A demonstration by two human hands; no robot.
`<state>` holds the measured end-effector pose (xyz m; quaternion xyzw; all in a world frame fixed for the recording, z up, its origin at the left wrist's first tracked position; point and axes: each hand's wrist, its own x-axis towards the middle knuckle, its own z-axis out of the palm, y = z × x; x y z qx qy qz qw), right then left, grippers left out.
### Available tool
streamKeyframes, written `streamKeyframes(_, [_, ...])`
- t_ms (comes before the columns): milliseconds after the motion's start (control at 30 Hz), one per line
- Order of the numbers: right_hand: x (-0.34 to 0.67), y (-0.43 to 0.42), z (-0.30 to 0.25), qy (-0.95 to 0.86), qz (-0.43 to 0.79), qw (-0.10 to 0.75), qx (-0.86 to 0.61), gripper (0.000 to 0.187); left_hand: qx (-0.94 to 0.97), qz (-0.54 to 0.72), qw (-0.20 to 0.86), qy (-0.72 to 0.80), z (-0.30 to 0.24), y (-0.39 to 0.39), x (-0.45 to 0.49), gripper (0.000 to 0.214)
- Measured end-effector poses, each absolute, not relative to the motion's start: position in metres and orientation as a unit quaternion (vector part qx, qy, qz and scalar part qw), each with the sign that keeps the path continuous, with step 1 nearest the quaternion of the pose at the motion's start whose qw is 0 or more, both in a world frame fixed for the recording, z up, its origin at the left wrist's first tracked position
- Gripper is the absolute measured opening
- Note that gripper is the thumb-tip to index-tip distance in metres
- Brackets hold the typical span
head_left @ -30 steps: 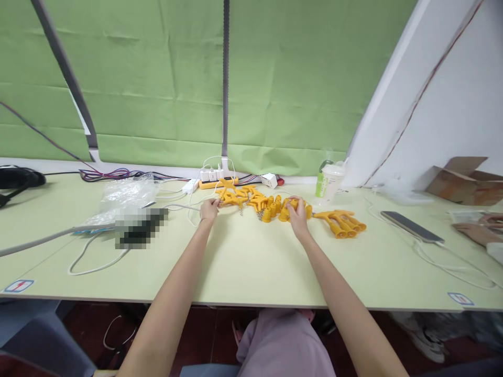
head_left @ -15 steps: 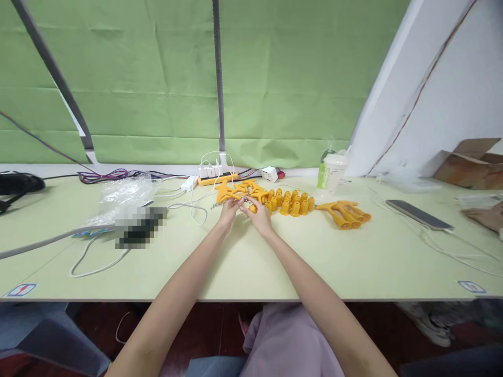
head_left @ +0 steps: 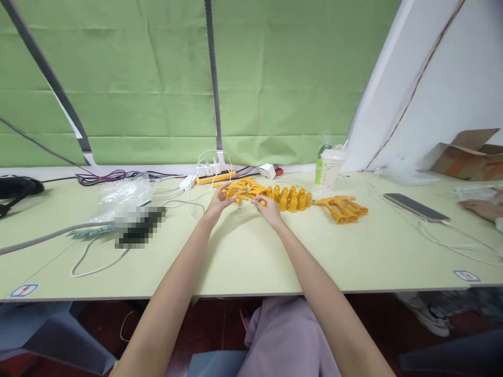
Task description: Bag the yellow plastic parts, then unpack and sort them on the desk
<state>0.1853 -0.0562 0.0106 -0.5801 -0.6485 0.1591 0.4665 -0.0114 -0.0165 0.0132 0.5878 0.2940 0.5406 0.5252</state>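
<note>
My left hand (head_left: 217, 203) is closed round a yellow plastic part (head_left: 232, 193) with a ridged shaft pointing right. At the right end of that shaft, the fingers of my right hand (head_left: 270, 209) pinch a small yellow piece (head_left: 259, 202); whether the two pieces are joined I cannot tell. Just behind the hands lies a pile of branching yellow parts (head_left: 248, 183). Several yellow bell-shaped caps (head_left: 293, 203) stand in rows to the right of my right hand. Beyond them rests a group of yellow handles with open cup ends (head_left: 341, 207).
A power strip (head_left: 216, 178) with white plugs sits at the back. A drink cup (head_left: 333, 166), a phone (head_left: 416, 207) with its cable and a cardboard box (head_left: 469, 157) are on the right. Clear plastic bags (head_left: 126, 195) lie left. Another person's hand (head_left: 481, 208) rests at far right.
My hands have moved apart, the left one leftward and the right one rightward. The yellow part between them shows more now. The view has shifted slightly.
</note>
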Motion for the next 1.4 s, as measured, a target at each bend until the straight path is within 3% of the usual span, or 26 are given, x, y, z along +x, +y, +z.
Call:
streamKeyframes(133, [0.196,-0.062,0.016,-0.668,0.117,0.409,-0.611,0.027,0.607,0.547,0.474,0.329,0.011,-0.006,-0.019,0.047])
streamKeyframes(333, [0.197,-0.072,0.021,-0.720,0.047,0.333,-0.607,0.023,0.631,0.516,0.459,0.353,0.004,-0.005,-0.009,0.042])
streamKeyframes(567, [0.197,-0.081,0.019,-0.795,-0.022,0.233,-0.560,0.054,0.649,0.543,0.406,0.345,0.005,-0.005,-0.013,0.037])
streamKeyframes(933, [0.196,-0.084,0.022,-0.804,-0.047,0.203,-0.557,0.061,0.643,0.573,0.371,0.347,0.006,-0.004,-0.013,0.033])
streamKeyframes(1400, [0.195,-0.085,0.021,-0.789,-0.061,0.203,-0.577,0.055,0.635,0.579,0.379,0.344,0.009,-0.007,-0.011,0.034])
